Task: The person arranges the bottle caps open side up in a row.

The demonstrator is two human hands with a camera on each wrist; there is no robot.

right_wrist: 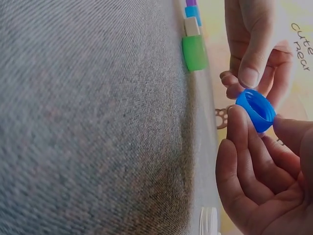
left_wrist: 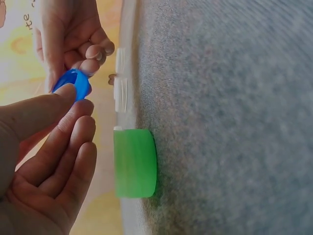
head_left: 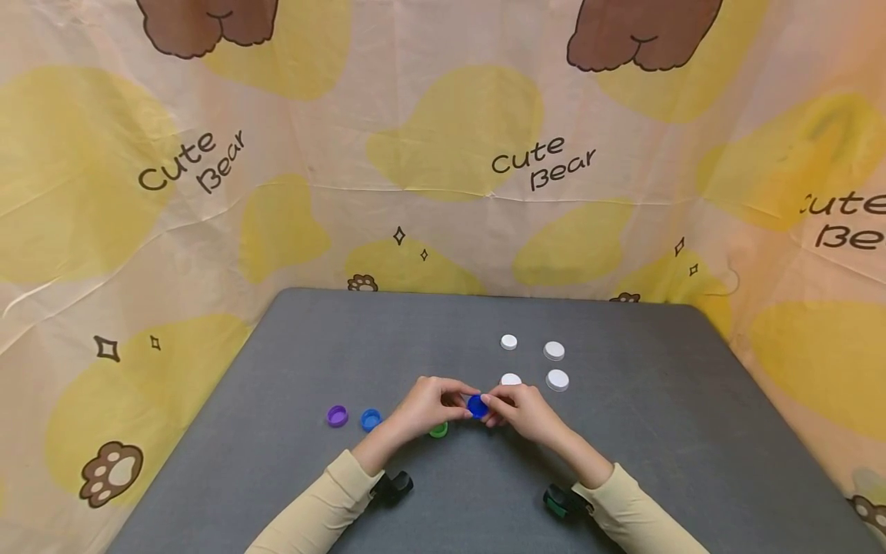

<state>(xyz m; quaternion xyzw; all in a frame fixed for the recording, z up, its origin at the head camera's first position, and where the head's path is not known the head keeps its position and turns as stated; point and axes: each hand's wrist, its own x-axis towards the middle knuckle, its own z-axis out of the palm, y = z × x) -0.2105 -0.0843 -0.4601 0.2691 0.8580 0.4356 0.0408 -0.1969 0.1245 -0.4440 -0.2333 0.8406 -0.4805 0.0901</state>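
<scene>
A dark blue bottle cap point(head_left: 477, 405) is held above the table between my two hands. Its open, threaded inside shows in the right wrist view, where the cap point(right_wrist: 256, 110) sits tilted. From one side my left hand point(head_left: 424, 408) pinches it between thumb and fingers. On the other side my right hand point(head_left: 529, 414) pinches its edge with thumb and fingertips. Just below the left hand, partly hidden by it, a green cap point(head_left: 439, 431) rests on the table; it stands upright in the left wrist view point(left_wrist: 135, 164).
Left of the hands lie a purple cap point(head_left: 337, 416) and a lighter blue cap point(head_left: 371, 419). Several white caps, such as this far one point(head_left: 508, 342), sit beyond the right hand. The grey table point(head_left: 388, 331) ends at a patterned cloth point(head_left: 443, 154) behind.
</scene>
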